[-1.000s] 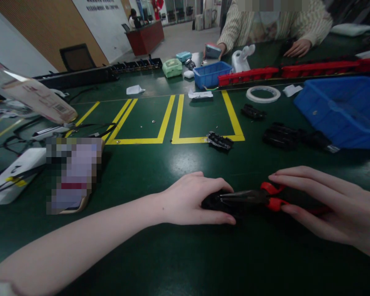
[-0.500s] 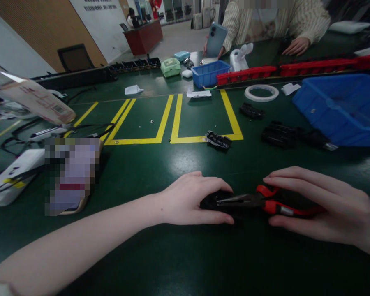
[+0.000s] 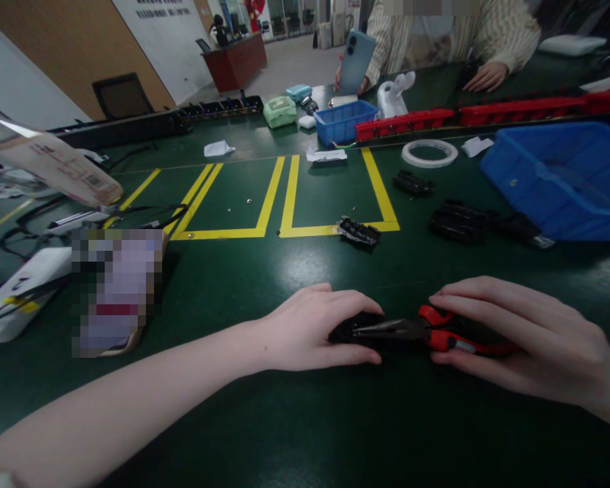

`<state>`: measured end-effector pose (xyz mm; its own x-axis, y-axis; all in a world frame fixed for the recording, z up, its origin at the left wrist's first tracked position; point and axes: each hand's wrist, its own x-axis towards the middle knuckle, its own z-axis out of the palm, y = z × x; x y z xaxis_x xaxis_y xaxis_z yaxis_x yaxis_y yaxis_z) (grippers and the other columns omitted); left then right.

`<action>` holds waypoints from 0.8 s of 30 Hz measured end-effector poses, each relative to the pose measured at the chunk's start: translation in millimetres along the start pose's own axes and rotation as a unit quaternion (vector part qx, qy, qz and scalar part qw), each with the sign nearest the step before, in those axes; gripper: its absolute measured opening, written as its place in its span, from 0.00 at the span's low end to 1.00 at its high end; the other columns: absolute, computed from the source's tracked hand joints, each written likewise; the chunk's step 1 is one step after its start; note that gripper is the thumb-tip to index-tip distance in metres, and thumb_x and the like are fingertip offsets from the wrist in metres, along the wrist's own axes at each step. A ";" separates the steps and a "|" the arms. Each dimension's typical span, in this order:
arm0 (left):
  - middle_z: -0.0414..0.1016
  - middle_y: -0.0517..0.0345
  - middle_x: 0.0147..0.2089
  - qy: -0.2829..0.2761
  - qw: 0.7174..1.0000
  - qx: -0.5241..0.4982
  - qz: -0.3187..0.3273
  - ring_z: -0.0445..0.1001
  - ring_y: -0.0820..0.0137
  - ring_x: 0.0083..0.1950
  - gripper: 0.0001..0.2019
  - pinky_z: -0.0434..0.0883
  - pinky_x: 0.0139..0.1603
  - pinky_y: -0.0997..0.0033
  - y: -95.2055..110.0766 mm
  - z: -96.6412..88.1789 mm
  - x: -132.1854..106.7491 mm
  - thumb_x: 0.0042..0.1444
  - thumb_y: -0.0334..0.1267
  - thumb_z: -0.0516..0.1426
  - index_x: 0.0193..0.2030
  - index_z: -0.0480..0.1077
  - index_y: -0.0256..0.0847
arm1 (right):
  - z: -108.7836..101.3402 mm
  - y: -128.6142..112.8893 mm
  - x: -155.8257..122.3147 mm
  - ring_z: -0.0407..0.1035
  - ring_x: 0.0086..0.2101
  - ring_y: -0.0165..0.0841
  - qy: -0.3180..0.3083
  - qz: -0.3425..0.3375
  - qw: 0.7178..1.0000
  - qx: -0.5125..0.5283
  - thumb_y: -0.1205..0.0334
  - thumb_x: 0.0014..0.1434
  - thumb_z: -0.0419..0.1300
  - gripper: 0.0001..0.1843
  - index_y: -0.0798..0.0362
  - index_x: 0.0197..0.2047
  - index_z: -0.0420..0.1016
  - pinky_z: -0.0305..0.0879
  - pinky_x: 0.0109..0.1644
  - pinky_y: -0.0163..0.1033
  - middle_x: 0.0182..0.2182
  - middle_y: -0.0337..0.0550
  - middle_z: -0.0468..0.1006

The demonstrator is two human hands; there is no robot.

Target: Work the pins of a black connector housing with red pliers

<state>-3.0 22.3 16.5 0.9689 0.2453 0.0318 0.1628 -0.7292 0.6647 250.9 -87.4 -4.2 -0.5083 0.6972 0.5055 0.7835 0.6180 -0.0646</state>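
Observation:
My left hand point(image 3: 315, 329) lies low on the green table, fingers wrapped round a small black part point(image 3: 356, 331) and pressing it down. My right hand point(image 3: 518, 339) grips the red handles of needle-nose pliers point(image 3: 427, 332). The pliers' dark jaws point left and reach into the black part under my left fingers. Both hands sit close together near the table's front edge.
Yellow tape boxes point(image 3: 285, 196) mark the table. Black parts point(image 3: 360, 232) point(image 3: 460, 224) lie beyond my hands, a large blue bin point(image 3: 564, 179) at right, a small blue bin point(image 3: 346, 122), a tape roll point(image 3: 430, 153), red strips point(image 3: 411, 124). A person opposite holds a phone point(image 3: 356, 61).
My right hand and the pliers have slid slightly left, toward the black part. The person opposite has lifted a phone upright.

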 end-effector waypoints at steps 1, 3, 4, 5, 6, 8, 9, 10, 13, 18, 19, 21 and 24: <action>0.74 0.59 0.45 -0.001 1.000 0.009 0.002 0.71 0.72 0.39 0.19 0.61 0.39 0.72 0.1 0.1 0.0 0.57 0.45 0.60 0.51 0.64 0.39 | 0.2 -0.1 -0.7 0.71 0.39 0.37 -0.005 -0.001 1.000 -0.006 0.56 0.55 0.61 0.23 0.57 0.52 0.66 0.73 0.39 0.40 0.41 0.52 0.74; 0.73 0.58 0.45 -0.002 1.000 0.017 0.001 0.71 0.71 0.39 0.20 0.61 0.39 0.71 0.5 -0.2 0.2 0.57 0.45 0.60 0.52 0.64 0.39 | 0.7 -0.3 -1.7 0.71 0.40 0.37 -0.007 -0.002 1.000 -0.010 0.56 0.55 0.61 0.24 0.56 0.52 0.66 0.73 0.39 0.40 0.41 0.52 0.74; 0.73 0.59 0.44 -0.003 1.000 0.014 -0.002 0.71 0.71 0.39 0.20 0.62 0.39 0.71 0.9 -0.7 0.3 0.56 0.46 0.60 0.51 0.65 0.39 | 0.9 -0.4 -1.9 0.71 0.39 0.37 -0.006 -0.002 1.000 -0.010 0.56 0.55 0.61 0.24 0.56 0.52 0.66 0.73 0.39 0.40 0.41 0.51 0.74; 0.73 0.59 0.43 -0.004 1.000 0.007 -0.005 0.71 0.71 0.38 0.19 0.62 0.39 0.71 1.3 -1.5 0.3 0.57 0.45 0.59 0.51 0.65 0.39 | 1.2 -0.5 -2.0 0.71 0.39 0.37 -0.005 -0.002 1.000 -0.010 0.56 0.55 0.61 0.24 0.56 0.52 0.66 0.73 0.39 0.40 0.41 0.51 0.74; 0.73 0.59 0.43 -0.007 1.000 -0.003 -0.009 0.71 0.71 0.38 0.18 0.62 0.39 0.71 1.6 -2.4 0.3 0.58 0.45 0.58 0.51 0.65 0.39 | 1.4 -0.6 -1.8 0.71 0.39 0.37 -0.004 -0.002 1.000 -0.010 0.56 0.54 0.62 0.24 0.56 0.52 0.66 0.73 0.39 0.41 0.41 0.51 0.74; 0.73 0.58 0.43 -0.008 1.000 -0.021 -0.010 0.71 0.70 0.39 0.14 0.63 0.41 0.70 2.3 -4.1 0.1 0.61 0.41 0.53 0.51 0.65 0.39 | 1.6 -0.5 -1.1 0.71 0.40 0.37 -0.003 0.004 1.000 -0.013 0.56 0.55 0.62 0.24 0.55 0.52 0.66 0.72 0.40 0.41 0.41 0.51 0.74; 0.73 0.57 0.43 -0.007 1.000 -0.025 -0.009 0.71 0.70 0.40 0.13 0.64 0.42 0.69 2.5 -4.6 0.0 0.63 0.39 0.50 0.52 0.65 0.39 | 1.6 -0.3 -0.7 0.71 0.40 0.37 -0.005 0.005 1.000 -0.014 0.56 0.55 0.61 0.24 0.55 0.53 0.66 0.72 0.40 0.41 0.41 0.51 0.74; 0.73 0.56 0.44 -0.004 1.000 -0.028 -0.009 0.71 0.69 0.41 0.13 0.64 0.43 0.69 2.5 -4.8 -0.2 0.64 0.37 0.48 0.53 0.65 0.38 | 1.5 0.0 -0.4 0.71 0.39 0.37 -0.007 0.004 1.000 -0.017 0.55 0.55 0.61 0.24 0.55 0.53 0.65 0.72 0.39 0.41 0.41 0.51 0.74; 0.72 0.55 0.44 -0.002 1.000 -0.023 -0.013 0.71 0.69 0.41 0.15 0.66 0.44 0.68 1.4 -3.4 -0.2 0.64 0.36 0.47 0.54 0.64 0.37 | 1.4 1.3 0.0 0.71 0.39 0.36 -0.010 -0.006 1.000 -0.023 0.55 0.55 0.61 0.24 0.56 0.52 0.65 0.72 0.38 0.40 0.41 0.51 0.74; 0.67 0.51 0.50 0.033 0.999 0.011 -0.010 0.69 0.66 0.47 0.16 0.69 0.49 0.64 -3.0 -2.1 -2.2 0.62 0.39 0.50 0.56 0.66 0.40 | 3.2 2.6 -0.2 0.71 0.39 0.35 0.000 -0.005 1.000 -0.014 0.55 0.54 0.62 0.24 0.56 0.52 0.66 0.72 0.39 0.40 0.41 0.50 0.74; 0.65 0.49 0.53 0.055 0.998 0.021 -0.002 0.68 0.64 0.51 0.17 0.68 0.52 0.62 -1.2 -2.6 -4.2 0.61 0.40 0.51 0.56 0.66 0.41 | 3.5 2.6 0.3 0.71 0.39 0.35 0.005 -0.003 1.000 -0.013 0.55 0.54 0.62 0.24 0.55 0.52 0.66 0.72 0.39 0.40 0.41 0.50 0.75; 0.61 0.49 0.58 0.100 0.994 0.040 0.012 0.64 0.61 0.57 0.20 0.66 0.57 0.59 9.1 -2.8 -10.4 0.60 0.43 0.53 0.59 0.64 0.44 | 3.5 2.4 2.3 0.72 0.37 0.35 0.013 -0.002 1.000 -0.014 0.54 0.55 0.61 0.23 0.55 0.51 0.66 0.72 0.37 0.40 0.40 0.49 0.75; 0.65 0.61 0.56 0.076 0.994 0.074 0.017 0.65 0.64 0.58 0.21 0.69 0.55 0.67 40.3 4.2 -19.5 0.61 0.51 0.48 0.61 0.61 0.59 | 2.4 1.7 6.3 0.72 0.36 0.34 0.020 -0.008 1.000 -0.019 0.54 0.56 0.60 0.20 0.57 0.48 0.67 0.72 0.36 0.39 0.37 0.50 0.75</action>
<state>-14.5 -14.5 39.5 0.9369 0.3047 0.1714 0.1674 -0.8214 0.5452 248.2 -81.1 -3.2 -0.5064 0.6715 0.5410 0.7888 0.6142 -0.0240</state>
